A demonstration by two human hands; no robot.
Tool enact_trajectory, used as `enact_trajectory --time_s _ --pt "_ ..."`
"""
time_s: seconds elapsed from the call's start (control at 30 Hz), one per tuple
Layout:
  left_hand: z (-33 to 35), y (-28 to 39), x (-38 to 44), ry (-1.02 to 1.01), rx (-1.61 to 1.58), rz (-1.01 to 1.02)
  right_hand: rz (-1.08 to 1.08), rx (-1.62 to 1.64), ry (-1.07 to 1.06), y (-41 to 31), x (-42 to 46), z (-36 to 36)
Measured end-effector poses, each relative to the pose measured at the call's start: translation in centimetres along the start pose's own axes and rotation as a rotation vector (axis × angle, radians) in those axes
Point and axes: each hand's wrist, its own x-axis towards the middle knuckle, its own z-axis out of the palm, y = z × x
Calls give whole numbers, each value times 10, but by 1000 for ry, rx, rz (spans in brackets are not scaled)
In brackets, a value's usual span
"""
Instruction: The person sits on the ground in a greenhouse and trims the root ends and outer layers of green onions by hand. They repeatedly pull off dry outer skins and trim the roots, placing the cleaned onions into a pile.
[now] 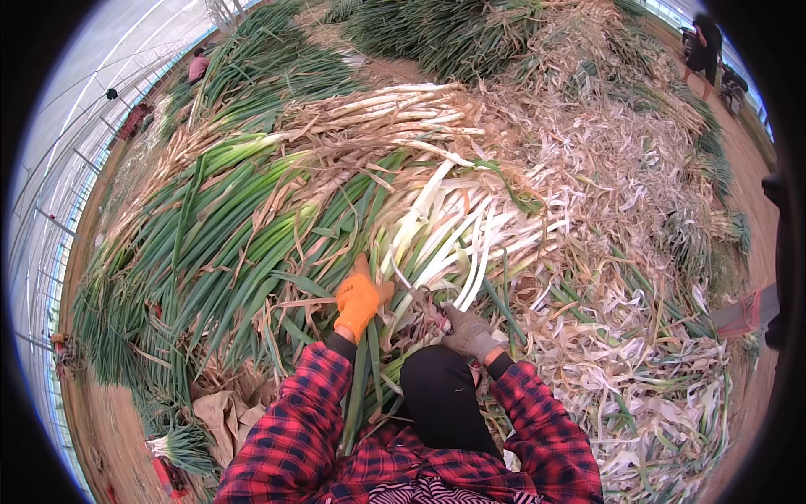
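Note:
My left hand (363,298), in an orange work glove, rests among green leek leaves (302,290), its thumb spread to the right. A long leaf hangs below it, but its palm side is hidden. My right hand (471,334), in a greyish glove, is just above my right knee. Its fingertips touch a purplish, stringy tangle (428,322) that I cannot identify; its grip is hidden. Peeled white leek stalks (450,242) lie fanned out beyond both hands. Unpeeled leeks (403,116) with soil-stained stalks are heaped farther back.
Stripped leek skins (604,189) cover the ground on the right. More leeks (453,38) are piled at the back. A small leek bundle (182,447) and brown paper (227,416) lie lower left. One person (198,67) is far left, another (704,50) far right.

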Motion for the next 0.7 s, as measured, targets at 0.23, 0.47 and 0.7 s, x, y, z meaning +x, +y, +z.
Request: enact_trajectory --time_s 0.23,0.47,0.7 --pt "21 -3 -2 154 -50 149 -27 -57 1 7 14 18" --pt "39 -11 2 291 196 150 224 148 182 -5 70 -34" --pt "32 1 -15 172 252 174 442 314 316 20 109 -56"
